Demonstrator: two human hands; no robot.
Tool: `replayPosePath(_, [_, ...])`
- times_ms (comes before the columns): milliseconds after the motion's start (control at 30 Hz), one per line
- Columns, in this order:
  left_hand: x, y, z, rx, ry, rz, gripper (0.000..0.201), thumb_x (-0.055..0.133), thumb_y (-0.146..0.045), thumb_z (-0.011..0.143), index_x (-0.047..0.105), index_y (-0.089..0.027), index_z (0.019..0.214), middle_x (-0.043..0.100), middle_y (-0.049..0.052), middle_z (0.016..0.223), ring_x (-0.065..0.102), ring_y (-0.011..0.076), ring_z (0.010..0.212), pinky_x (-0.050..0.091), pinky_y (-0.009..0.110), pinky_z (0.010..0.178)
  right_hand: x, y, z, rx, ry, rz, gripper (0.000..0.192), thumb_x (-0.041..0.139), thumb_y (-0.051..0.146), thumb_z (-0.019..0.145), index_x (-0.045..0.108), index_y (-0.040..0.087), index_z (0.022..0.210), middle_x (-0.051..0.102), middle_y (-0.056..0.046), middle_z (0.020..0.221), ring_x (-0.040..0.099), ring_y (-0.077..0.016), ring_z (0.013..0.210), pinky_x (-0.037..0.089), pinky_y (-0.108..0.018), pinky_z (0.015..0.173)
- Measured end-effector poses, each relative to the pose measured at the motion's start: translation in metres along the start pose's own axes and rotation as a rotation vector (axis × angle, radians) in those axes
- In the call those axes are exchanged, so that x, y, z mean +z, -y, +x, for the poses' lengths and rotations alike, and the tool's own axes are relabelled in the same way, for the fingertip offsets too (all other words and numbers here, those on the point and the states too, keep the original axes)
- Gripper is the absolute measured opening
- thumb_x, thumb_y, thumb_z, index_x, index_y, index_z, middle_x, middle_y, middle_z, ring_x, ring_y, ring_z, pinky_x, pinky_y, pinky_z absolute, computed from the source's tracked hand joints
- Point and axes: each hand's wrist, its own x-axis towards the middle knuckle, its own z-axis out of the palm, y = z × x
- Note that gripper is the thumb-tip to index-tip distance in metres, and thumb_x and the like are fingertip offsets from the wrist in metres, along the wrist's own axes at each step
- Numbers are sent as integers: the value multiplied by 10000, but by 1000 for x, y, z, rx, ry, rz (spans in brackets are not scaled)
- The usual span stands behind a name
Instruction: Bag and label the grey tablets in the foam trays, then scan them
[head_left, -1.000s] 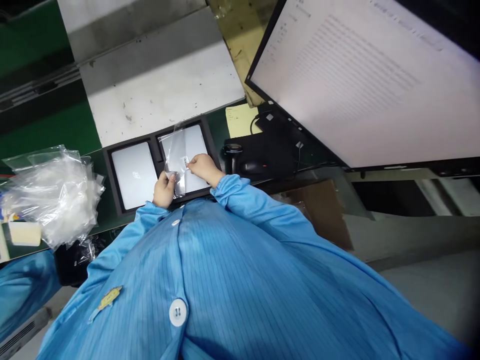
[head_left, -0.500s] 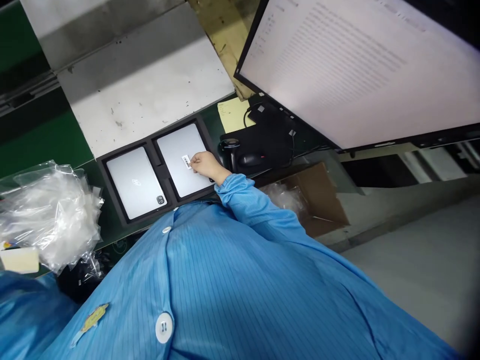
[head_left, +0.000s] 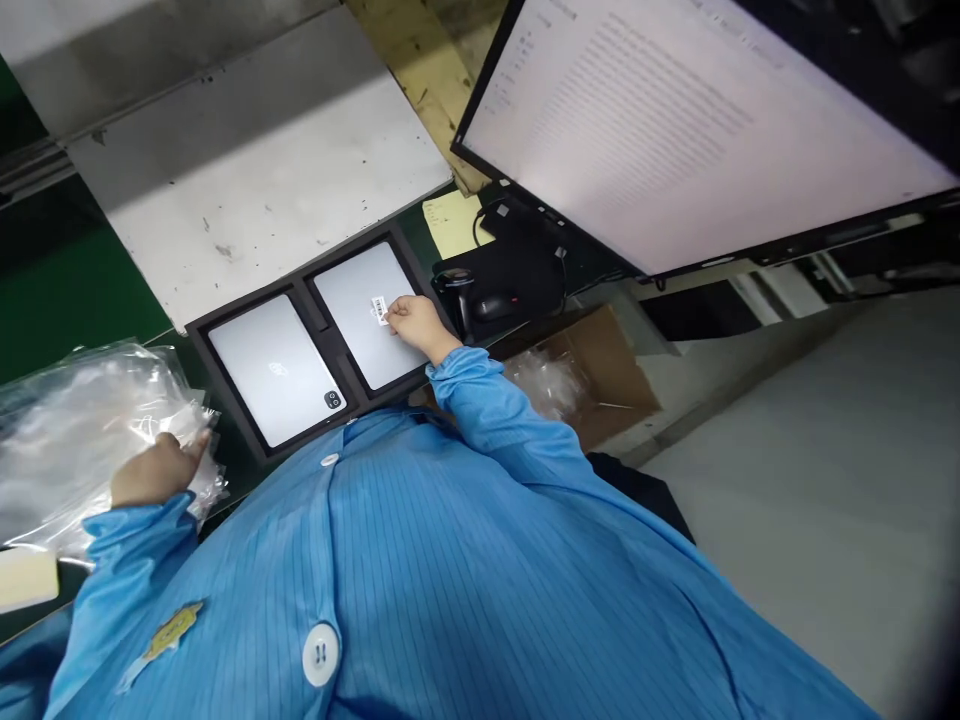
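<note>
My right hand (head_left: pixel 416 328) pinches a small white barcode label (head_left: pixel 380 311) between thumb and fingertips. The label lies over the back of a silver tablet (head_left: pixel 352 300), which sits in the right recess of a dark foam tray (head_left: pixel 304 310). A second silver tablet (head_left: pixel 259 365) rests in the left recess, its camera toward me. Over at the left, my left hand (head_left: pixel 156 470) is on a pile of clear plastic bags (head_left: pixel 67 420). One of its digits points right and the others are partly bent and hidden; no bag is visibly lifted.
A large monitor (head_left: pixel 675 140) slants over the upper right. Near it are a barcode scanner (head_left: pixel 459 290), a mouse (head_left: pixel 495 304) and a yellow note (head_left: pixel 454 222). Below stands a cardboard box (head_left: pixel 619 370) holding clear plastic. A white board (head_left: pixel 262 170) lies beyond the tray.
My left hand has come into view and reached the plastic bags. My right hand keeps its pinch on the label, now slightly shifted and turned over the tablet. The whole view has shifted a little.
</note>
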Motion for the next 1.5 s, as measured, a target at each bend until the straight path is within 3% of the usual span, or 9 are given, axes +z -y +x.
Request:
replayPosePath(67, [-27, -35, 6, 83, -122, 6, 587, 338, -785, 894, 559, -243, 838, 607, 77, 696, 672, 387, 808, 547, 564, 758, 3, -4, -6, -7, -51, 50, 111, 641, 201, 822, 615, 192, 714, 637, 11, 624, 627, -159, 650, 489, -258, 695])
replayPosePath(167, [-46, -120, 8, 572, -256, -179, 502, 389, -669, 958, 638, -233, 972, 685, 92, 829, 655, 309, 761, 542, 442, 730, 2, -12, -25, -10, -115, 112, 128, 642, 270, 828, 597, 204, 729, 592, 31, 610, 571, -146, 616, 440, -246, 623])
replayPosePath(300, [-18, -254, 14, 1315, 100, -262, 340, 404, -330, 1007, 689, -195, 1132, 726, 126, 1149, 671, 275, 1102, 543, 411, 1018, -25, -25, -62, 6, -191, 160, 176, 658, 343, 819, 577, 215, 729, 545, 48, 574, 511, -137, 567, 391, -242, 572])
replayPosePath(400, [10, -325, 26, 1379, 49, -123, 402, 485, -233, 971, 653, -154, 1327, 580, 185, 1465, 500, 337, 1396, 365, 564, 1234, -56, -33, -92, 24, -282, 217, 211, 667, 392, 814, 577, 218, 736, 529, 56, 558, 486, -128, 530, 371, -240, 547])
replayPosePath(500, [22, -358, 39, 1332, -125, -55, 404, 522, -284, 993, 653, -151, 1352, 515, 219, 1508, 424, 395, 1430, 194, 736, 1244, -82, -39, -119, 55, -370, 266, 251, 679, 445, 804, 591, 217, 745, 541, 51, 552, 469, -120, 495, 355, -236, 509])
replayPosePath(800, [0, -371, 46, 1461, -343, -73, 384, 406, -372, 1041, 720, -158, 987, 659, 173, 1117, 559, 341, 1156, 234, 722, 1223, -92, -50, -132, 118, -372, 339, 279, 753, 433, 801, 600, 214, 718, 585, 45, 534, 494, -109, 447, 391, -217, 462])
replayPosePath(1100, [-13, -257, 45, 1506, -858, -552, 392, 366, -418, 1054, 630, -210, 853, 677, 125, 982, 642, 232, 971, 412, 570, 1169, -31, 10, -42, -46, 103, -183, 149, 683, 182, 936, 701, 180, 788, 746, -26, 732, 668, -154, 599, 507, -252, 632])
replayPosePath(1267, [3, -219, 29, 1404, -931, -676, 386, 353, -379, 1096, 602, -167, 892, 650, 173, 1161, 634, 234, 1188, 424, 583, 1182, -23, 7, -24, -186, -71, -507, 260, 760, 240, 901, 721, 135, 1135, 783, -129, 996, 731, -262, 951, 530, -320, 857])
replayPosePath(1500, [25, -223, 12, 1186, -880, -800, 485, 271, -515, 1106, 566, -166, 942, 542, 197, 1397, 538, 265, 1368, 499, 498, 1112, -63, -48, -36, -356, -369, -205, 287, 612, 347, 940, 653, 177, 1168, 699, -42, 869, 651, -213, 799, 537, -347, 819])
